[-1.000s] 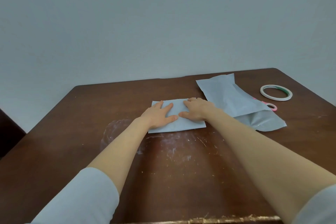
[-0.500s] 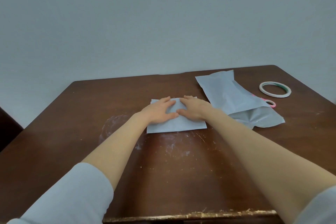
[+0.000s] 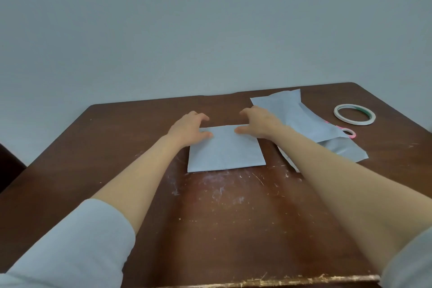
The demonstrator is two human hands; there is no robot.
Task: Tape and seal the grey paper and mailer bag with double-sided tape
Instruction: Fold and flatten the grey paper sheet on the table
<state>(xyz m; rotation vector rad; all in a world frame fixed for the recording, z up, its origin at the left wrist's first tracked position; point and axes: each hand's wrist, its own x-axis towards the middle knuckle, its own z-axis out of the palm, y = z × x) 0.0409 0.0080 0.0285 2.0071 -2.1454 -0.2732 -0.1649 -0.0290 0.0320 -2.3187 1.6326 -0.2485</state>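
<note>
The folded grey paper (image 3: 225,149) lies flat in the middle of the brown table (image 3: 233,229). My left hand (image 3: 189,127) is at its far left corner, thumb on top and fingers curled over the far edge. My right hand (image 3: 259,121) grips the far right corner the same way. The grey mailer bag (image 3: 301,119) lies crumpled to the right, partly under my right forearm. The roll of double-sided tape (image 3: 353,121) rests flat at the far right, apart from both hands.
Pink-handled scissors (image 3: 349,133) poke out from under the mailer bag, mostly hidden. The table surface near me is scratched, with a worn front edge (image 3: 280,282). A plain wall stands behind the table.
Both hands were pressed flat together on the middle of the paper. They have slid apart to its far corners, with fingers now curled over the far edge.
</note>
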